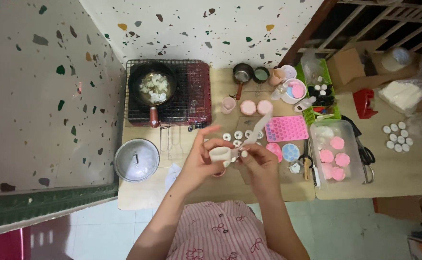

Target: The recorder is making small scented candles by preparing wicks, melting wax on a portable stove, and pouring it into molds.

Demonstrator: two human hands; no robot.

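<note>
My left hand [199, 161] grips a small white cup-shaped piece [219, 155] above the middle of the low wooden table [139, 192]. Close beside it on the right, my right hand [261, 161] pinches a long pale strip [259, 127] that runs up and to the right from the white piece. Small white round pieces [237, 137] lie on the table just beyond my fingers. Whatever sits under my hands is hidden.
A black pan of white chunks [152, 85] sits on a red portable stove [194, 91] at the back left. A steel lid [136, 160] lies left. Right are a pink mould [286, 128], a clear box of pink discs [333, 154], scissors [365, 159] and a green basket [321, 94].
</note>
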